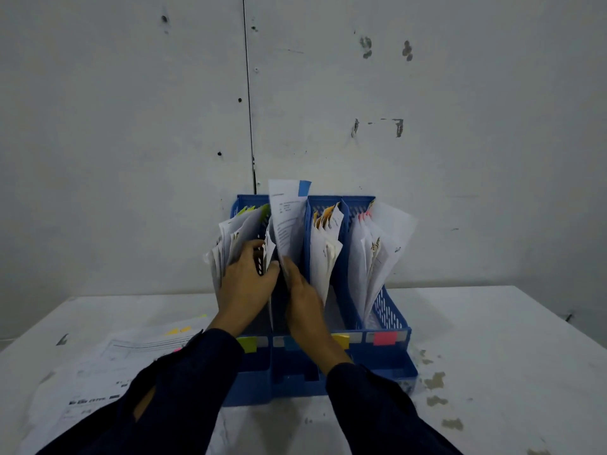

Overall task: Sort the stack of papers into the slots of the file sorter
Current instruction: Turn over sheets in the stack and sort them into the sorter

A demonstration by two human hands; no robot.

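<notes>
head view | sheet with blue tab: light, floppy, likely buckles, best pinched at lower edge | stands in slot 2 of blue file sorter, frame centre | right hand pinches it | left hand fingers spread, pressing slot-1 papers aside | loose stack lower left on tabletop

You are in a plain office or filing room, bare and rather worn. A blue plastic file sorter stands on a white desk, its slots filled with printed papers and marked by coloured sticky tabs. More loose sheets lie on the desk to your left. Behind it rises a grey panelled wall, scuffed and stained.
</notes>
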